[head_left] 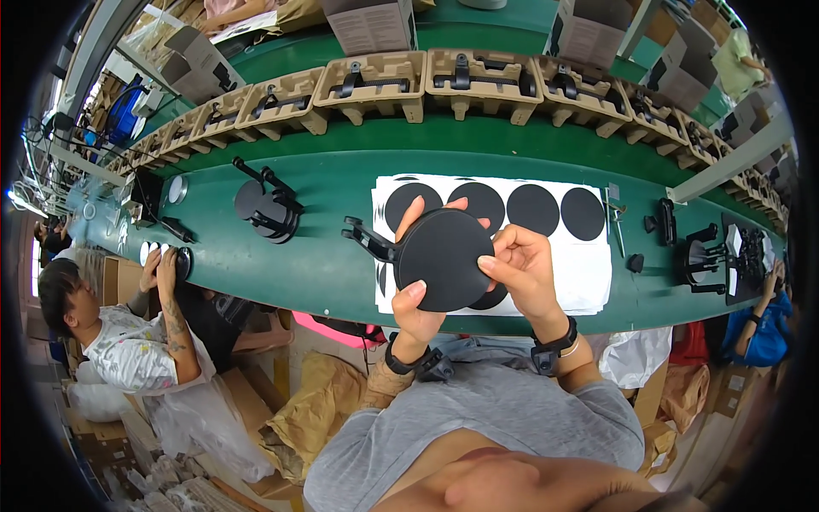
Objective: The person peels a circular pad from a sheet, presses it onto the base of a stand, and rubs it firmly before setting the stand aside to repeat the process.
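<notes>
A round black base with a short forked arm at its left is held up over the bench, its flat face toward me. My left hand grips it, thumb on the lower front edge and fingertips showing past the top rim. At the right edge, my right hand is closed, its thumb pressing the rim; whether a thin pad edge is pinched there I cannot tell. Beneath lies a white sheet stack bearing several black round pads, partly covered by the base and my hands.
On the green bench, several stacked black bases stand left. Right of the sheets lie a metal tool and black parts. Cardboard trays with black parts line the back. Co-workers sit left and right.
</notes>
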{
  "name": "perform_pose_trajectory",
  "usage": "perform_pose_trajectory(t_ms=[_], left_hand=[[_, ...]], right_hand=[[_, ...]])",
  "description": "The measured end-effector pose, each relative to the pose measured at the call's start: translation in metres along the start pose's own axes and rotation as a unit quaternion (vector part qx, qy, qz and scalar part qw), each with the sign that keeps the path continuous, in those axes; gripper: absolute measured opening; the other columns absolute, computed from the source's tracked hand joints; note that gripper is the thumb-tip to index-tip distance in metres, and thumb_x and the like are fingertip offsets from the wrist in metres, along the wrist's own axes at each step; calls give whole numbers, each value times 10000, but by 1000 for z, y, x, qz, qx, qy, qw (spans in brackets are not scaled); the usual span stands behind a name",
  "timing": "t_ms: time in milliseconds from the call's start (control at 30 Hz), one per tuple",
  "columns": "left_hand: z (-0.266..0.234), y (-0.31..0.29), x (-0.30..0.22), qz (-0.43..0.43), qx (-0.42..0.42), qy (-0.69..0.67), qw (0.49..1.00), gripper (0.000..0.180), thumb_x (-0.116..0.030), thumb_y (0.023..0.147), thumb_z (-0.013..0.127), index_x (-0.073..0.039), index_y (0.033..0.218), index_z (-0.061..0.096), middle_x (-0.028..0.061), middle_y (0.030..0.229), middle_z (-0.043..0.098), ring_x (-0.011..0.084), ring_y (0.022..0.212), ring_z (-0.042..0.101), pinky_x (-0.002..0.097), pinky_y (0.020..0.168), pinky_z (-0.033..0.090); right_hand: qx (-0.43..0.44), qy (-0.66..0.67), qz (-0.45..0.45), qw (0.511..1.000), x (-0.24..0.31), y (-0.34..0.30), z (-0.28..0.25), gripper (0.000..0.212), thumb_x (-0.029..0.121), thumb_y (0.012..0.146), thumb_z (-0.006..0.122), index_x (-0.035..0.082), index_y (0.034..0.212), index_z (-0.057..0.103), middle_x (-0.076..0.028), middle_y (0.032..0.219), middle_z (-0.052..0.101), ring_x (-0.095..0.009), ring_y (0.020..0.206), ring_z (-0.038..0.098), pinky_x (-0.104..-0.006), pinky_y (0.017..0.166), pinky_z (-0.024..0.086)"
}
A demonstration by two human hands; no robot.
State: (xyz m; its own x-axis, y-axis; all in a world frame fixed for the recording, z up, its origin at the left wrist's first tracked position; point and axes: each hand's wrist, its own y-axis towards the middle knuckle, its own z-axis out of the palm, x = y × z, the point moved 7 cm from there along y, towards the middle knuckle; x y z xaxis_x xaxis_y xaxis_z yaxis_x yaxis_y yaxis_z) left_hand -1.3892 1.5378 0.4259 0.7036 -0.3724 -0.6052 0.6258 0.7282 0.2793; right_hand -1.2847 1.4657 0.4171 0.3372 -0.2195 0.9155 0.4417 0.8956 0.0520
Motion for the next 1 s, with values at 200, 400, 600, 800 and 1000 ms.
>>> perform_pose_trajectory(t_ms=[200, 400, 600, 800, 1000], left_hand=[[-8, -4, 2, 58, 8, 103, 993, 867, -396, 725, 519, -115, 1471, 177, 287, 1372, 362, 448, 1176, 484, 517, 965, 434], [-22, 2, -11, 67, -38, 10, 997, 820, -381, 763, 463, -115, 1475, 154, 260, 1420, 313, 458, 1208, 451, 535, 992, 404], [-45, 10, -13, 41, -80, 23, 996, 715, -343, 797, 442, -83, 1432, 242, 191, 1457, 288, 362, 1317, 333, 495, 1069, 317], [-68, 15, 4, -38, -42, -43, 997, 572, -360, 888, 481, -90, 1373, 342, 86, 1357, 403, 219, 1281, 374, 500, 1078, 317], [-33, 16, -6, -283, 108, -215, 928, 583, -316, 882, 537, 13, 1339, 389, 201, 1257, 520, 360, 1189, 496, 454, 1066, 347]], right_hand=[[-57, -181, 42, 981, 2, 19, -3, 193, 30, 745, 756, -3, 665, 583, -50, 603, 623, -78, 504, 588, -195, 469, 486], [-86, -543, -20, 835, 7, 28, -2, 393, 269, 604, 875, -12, 732, 632, -83, 639, 628, -176, 627, 654, -284, 559, 526], [160, -558, -439, 686, 17, -6, 73, 414, 113, 656, 782, -30, 1020, 648, -175, 1033, 642, -358, 1033, 622, -394, 834, 547], [5, -481, -305, 822, 28, 38, 49, 372, -97, 705, 620, -14, 1065, 658, -172, 908, 687, -197, 721, 677, -255, 614, 518], [-34, -351, -157, 922, 32, 178, 25, 276, 87, 860, 640, -49, 1101, 629, -33, 914, 689, -55, 760, 587, -210, 620, 473]])
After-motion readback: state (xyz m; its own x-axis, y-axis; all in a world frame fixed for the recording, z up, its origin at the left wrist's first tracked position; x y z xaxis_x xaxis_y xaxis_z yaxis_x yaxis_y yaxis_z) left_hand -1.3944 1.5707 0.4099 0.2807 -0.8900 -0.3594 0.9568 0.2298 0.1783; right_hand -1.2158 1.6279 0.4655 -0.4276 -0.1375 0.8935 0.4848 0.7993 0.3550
